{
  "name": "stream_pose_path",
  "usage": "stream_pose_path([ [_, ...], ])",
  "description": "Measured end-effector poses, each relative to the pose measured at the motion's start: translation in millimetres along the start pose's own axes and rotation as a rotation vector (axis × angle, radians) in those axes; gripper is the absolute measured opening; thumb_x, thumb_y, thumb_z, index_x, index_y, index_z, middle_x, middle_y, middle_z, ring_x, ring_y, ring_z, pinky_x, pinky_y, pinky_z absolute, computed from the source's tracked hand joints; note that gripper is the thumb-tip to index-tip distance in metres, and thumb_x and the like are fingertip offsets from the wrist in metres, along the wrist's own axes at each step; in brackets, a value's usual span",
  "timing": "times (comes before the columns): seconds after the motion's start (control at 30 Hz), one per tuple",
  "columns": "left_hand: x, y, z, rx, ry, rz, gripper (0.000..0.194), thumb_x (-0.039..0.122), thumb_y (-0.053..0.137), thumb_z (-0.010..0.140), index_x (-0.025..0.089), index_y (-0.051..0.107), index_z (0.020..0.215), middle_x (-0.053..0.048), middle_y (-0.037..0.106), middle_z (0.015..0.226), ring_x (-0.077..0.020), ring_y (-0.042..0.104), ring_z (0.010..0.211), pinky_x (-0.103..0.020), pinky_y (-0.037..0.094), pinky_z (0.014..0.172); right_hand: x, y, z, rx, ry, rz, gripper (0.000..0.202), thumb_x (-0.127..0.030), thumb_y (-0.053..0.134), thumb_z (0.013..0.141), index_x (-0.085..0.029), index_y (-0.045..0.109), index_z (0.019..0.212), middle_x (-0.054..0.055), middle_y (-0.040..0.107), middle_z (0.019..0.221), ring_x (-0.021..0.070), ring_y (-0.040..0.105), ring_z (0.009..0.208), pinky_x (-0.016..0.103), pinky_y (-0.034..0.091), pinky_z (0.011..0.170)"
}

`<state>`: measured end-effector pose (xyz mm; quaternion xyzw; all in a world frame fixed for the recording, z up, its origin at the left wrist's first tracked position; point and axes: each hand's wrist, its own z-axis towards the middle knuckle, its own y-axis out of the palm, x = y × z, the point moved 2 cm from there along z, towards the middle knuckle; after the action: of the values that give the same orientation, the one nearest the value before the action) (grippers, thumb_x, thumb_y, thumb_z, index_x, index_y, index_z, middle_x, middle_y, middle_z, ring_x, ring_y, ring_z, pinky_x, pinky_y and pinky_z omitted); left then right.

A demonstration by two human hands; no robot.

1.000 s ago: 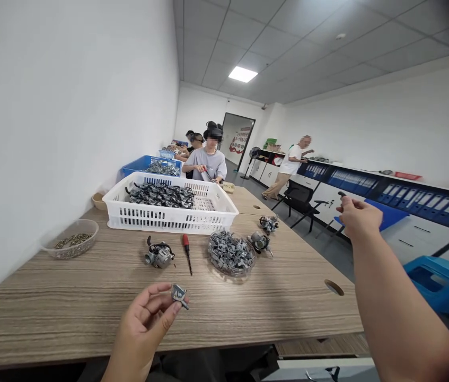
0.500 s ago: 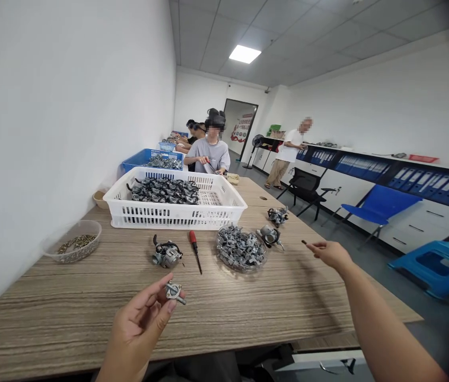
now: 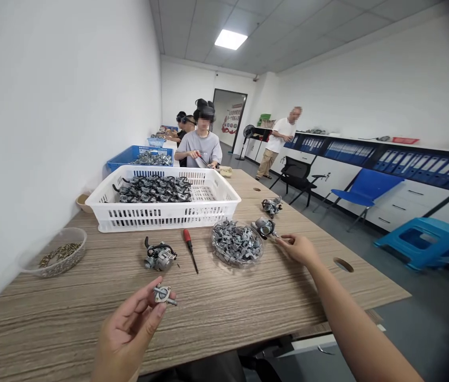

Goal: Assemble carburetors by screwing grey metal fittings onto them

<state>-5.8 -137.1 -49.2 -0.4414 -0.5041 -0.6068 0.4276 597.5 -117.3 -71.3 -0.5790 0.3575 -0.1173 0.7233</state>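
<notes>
My left hand [image 3: 129, 326] pinches a small grey metal fitting [image 3: 162, 294] between thumb and fingers, with a short spout and brass-coloured screws in its flange. My right hand [image 3: 298, 249] reaches over the table's right side, thumb and fingers pressed together beside a carburetor [image 3: 264, 227]. Whether it touches that carburetor, and what is in its fingertips, I cannot make out. Ahead of my left hand lies another carburetor [image 3: 161, 255] with a black hose, a tiny pin [image 3: 178, 265] next to it. A screwdriver [image 3: 190, 249] with a red handle rests to its right.
A clear bowl [image 3: 262, 254] holds several grey metal fittings. Behind it stands a white basket [image 3: 164, 216] of carburetors. Small brass-coloured screws fill part of a plastic tub [image 3: 83, 249] at left. A third carburetor [image 3: 272, 207] sits farther back. A co-worker [image 3: 202, 143] sits opposite.
My right hand has moved left and forward to the right-hand carburetor; the small dark piece at its fingertips no longer shows. My left hand still holds the fitting. The view has shifted slightly.
</notes>
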Motion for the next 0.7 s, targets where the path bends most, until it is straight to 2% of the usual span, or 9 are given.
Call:
stream_pose_path([
  [0.1, -3.4, -4.4, 2.3, -0.007, 0.003, 0.001, 0.059, 0.038, 0.098, 0.079, 0.020, 0.081, 0.132, -0.014, 0.085, 0.121, -0.0286, 0.084, 0.107, -0.026, 0.067, 0.097, -3.1, 19.3, 3.4, 0.013, 0.011, -0.001, 0.039, -0.050, 0.069, 0.105, -0.018, 0.071, 0.128, 0.009, 0.074, 0.124, 0.0234, 0.073, 0.106, 0.045, 0.063, 0.094],
  [0.2, -2.5, -6.6, 2.5, -0.010, 0.018, -0.017, 0.057, 0.038, 0.097, 0.080, 0.020, 0.081, 0.132, -0.013, 0.086, 0.119, -0.0279, 0.084, 0.108, -0.025, 0.066, 0.099, 3.1, 26.1, 9.1, 0.093, 0.035, 0.003, 0.035, -0.045, 0.070, 0.106, -0.019, 0.070, 0.129, 0.009, 0.072, 0.129, 0.0240, 0.072, 0.110, 0.045, 0.063, 0.095],
  [0.43, 6.0, 5.8, 1.1, 0.056, -0.001, 0.000, 0.059, 0.044, 0.097, 0.078, 0.018, 0.082, 0.130, -0.012, 0.087, 0.110, -0.0270, 0.085, 0.104, -0.026, 0.067, 0.097, 18.6, 7.5, 31.0, 0.281, 0.040, 0.045, 0.036, -0.045, 0.070, 0.106, -0.018, 0.070, 0.129, 0.010, 0.072, 0.130, 0.0250, 0.072, 0.111, 0.046, 0.063, 0.096],
  [0.57, 11.1, 14.6, 4.7, 0.037, -0.008, 0.039, 0.058, 0.047, 0.096, 0.079, 0.019, 0.083, 0.127, -0.012, 0.087, 0.109, -0.0269, 0.085, 0.104, -0.026, 0.067, 0.096, 17.2, 2.5, 38.6, 0.301, 0.060, 0.068, 0.037, -0.046, 0.070, 0.106, -0.017, 0.070, 0.129, 0.009, 0.072, 0.128, 0.0248, 0.072, 0.110, 0.046, 0.063, 0.096],
  [0.7, 10.5, 14.3, 9.6, 0.069, 0.007, 0.038, 0.058, 0.049, 0.096, 0.078, 0.020, 0.083, 0.127, -0.011, 0.087, 0.107, -0.0256, 0.085, 0.103, -0.024, 0.067, 0.097, 16.6, 8.7, 35.9, 0.281, 0.109, 0.090, 0.037, -0.047, 0.070, 0.106, -0.017, 0.071, 0.128, 0.009, 0.073, 0.125, 0.0240, 0.073, 0.107, 0.045, 0.064, 0.094],
])
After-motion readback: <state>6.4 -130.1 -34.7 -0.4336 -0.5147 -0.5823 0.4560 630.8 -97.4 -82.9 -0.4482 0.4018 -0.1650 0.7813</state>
